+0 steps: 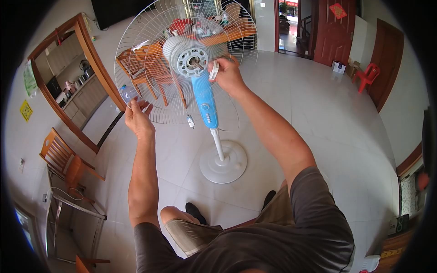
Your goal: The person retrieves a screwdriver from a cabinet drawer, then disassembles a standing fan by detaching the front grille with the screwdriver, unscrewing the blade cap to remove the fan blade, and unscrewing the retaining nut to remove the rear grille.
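Note:
A standing fan with a blue neck (205, 102) rises from a round, pale base (209, 170) on the floor before me. Its wire grille (150, 98) is mounted around the motor housing, whose pale hub (184, 63) and central shaft show; no blades are on it. My left hand (140, 119) is closed on the lower left rim of the grille. Just right of the hub, my right hand (228, 77) pinches a small white plastic ring (214, 71). A white plug (190, 121) hangs below the grille.
Behind the fan stand a wooden table (236, 35) and wooden chairs (145, 75). A wooden chair (68, 154) and a metal-framed stand (57, 223) are at the left. A red plastic stool (368, 77) and a box (338, 67) sit at the far right.

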`<control>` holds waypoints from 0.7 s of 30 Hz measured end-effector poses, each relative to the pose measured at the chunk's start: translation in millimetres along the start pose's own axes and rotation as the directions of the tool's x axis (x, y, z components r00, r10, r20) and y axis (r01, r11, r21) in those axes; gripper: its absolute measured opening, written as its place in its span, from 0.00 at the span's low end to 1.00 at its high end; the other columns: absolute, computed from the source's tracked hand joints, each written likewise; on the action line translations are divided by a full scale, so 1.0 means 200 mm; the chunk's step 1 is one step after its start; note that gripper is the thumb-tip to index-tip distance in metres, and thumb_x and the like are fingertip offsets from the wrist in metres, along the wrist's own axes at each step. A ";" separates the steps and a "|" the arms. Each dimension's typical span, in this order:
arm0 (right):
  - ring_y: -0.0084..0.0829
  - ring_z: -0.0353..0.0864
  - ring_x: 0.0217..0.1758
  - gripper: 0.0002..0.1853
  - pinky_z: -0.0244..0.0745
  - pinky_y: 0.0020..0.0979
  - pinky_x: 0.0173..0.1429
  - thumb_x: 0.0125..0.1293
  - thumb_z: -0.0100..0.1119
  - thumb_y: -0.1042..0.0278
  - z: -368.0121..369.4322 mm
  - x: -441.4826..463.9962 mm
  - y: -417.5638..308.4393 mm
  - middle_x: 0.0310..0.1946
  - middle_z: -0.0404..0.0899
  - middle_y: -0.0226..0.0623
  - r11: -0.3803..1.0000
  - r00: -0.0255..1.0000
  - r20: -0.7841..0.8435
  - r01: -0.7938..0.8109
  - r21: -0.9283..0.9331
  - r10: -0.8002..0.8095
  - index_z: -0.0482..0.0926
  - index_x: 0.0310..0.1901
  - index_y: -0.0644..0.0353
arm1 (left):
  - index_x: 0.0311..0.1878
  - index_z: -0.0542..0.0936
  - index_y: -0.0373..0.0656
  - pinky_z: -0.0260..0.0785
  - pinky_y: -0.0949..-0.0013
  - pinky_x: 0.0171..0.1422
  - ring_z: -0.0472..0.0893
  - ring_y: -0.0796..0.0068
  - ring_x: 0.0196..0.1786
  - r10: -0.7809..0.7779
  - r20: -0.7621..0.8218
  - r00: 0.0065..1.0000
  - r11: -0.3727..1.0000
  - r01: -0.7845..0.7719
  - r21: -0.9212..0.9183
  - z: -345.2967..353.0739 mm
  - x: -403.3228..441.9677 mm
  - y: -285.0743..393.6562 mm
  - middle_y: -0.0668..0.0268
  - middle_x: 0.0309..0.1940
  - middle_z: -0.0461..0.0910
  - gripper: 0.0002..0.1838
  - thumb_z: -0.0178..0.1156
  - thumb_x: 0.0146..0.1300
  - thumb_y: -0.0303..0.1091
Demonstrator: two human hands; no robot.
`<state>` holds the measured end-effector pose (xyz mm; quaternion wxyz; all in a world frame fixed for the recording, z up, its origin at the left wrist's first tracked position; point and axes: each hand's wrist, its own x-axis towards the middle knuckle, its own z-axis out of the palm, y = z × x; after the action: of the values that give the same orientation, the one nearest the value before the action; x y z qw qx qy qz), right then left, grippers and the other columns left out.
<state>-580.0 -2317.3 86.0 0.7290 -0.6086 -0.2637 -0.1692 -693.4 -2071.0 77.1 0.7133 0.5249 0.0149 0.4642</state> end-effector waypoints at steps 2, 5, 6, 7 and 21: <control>0.21 0.76 0.24 0.10 0.70 0.26 0.29 0.63 0.61 0.67 0.00 0.00 -0.01 0.24 0.79 0.33 1.000 1.000 0.007 0.008 0.017 -0.008 0.79 0.38 0.66 | 0.48 0.74 0.33 0.80 0.62 0.42 0.78 0.70 0.35 0.005 0.001 1.000 1.000 -0.005 -0.010 0.00 0.00 0.00 0.61 0.31 0.76 0.15 0.48 0.71 0.37; 0.21 0.76 0.26 0.09 0.72 0.25 0.30 0.63 0.60 0.68 0.01 0.02 -0.02 0.26 0.79 0.33 1.000 1.000 0.025 0.003 0.007 -0.003 0.78 0.39 0.66 | 0.50 0.73 0.32 0.79 0.59 0.45 0.78 0.67 0.38 -0.004 0.003 1.000 1.000 0.004 -0.012 0.00 0.01 0.00 0.61 0.32 0.76 0.16 0.49 0.70 0.37; 0.21 0.76 0.27 0.09 0.73 0.25 0.31 0.64 0.60 0.69 0.01 0.02 -0.03 0.27 0.79 0.33 1.000 0.999 0.032 -0.003 -0.004 0.003 0.78 0.39 0.67 | 0.51 0.72 0.31 0.79 0.58 0.47 0.77 0.66 0.39 -0.009 0.003 1.000 1.000 0.009 -0.010 0.00 0.02 0.00 0.60 0.32 0.75 0.17 0.49 0.70 0.38; 0.21 0.76 0.28 0.08 0.74 0.25 0.32 0.64 0.60 0.70 0.02 0.02 -0.04 0.28 0.78 0.32 1.000 0.999 0.040 -0.008 -0.016 0.009 0.78 0.39 0.67 | 0.51 0.72 0.31 0.79 0.58 0.47 0.77 0.66 0.39 -0.010 0.005 1.000 1.000 0.010 -0.010 0.00 0.02 0.01 0.60 0.32 0.75 0.18 0.49 0.70 0.38; 0.21 0.76 0.27 0.08 0.74 0.25 0.31 0.63 0.61 0.70 0.02 0.03 -0.02 0.28 0.78 0.31 0.999 0.998 0.051 -0.030 0.046 0.027 0.78 0.38 0.67 | 0.48 0.74 0.33 0.79 0.63 0.41 0.78 0.70 0.36 0.010 -0.022 1.000 1.000 -0.011 -0.024 0.02 0.04 -0.02 0.61 0.32 0.77 0.15 0.49 0.70 0.37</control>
<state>-577.2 -2314.4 92.8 0.7385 -0.5991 -0.2771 -0.1373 -683.6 -2069.1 80.0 0.7167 0.5114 0.0144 0.4739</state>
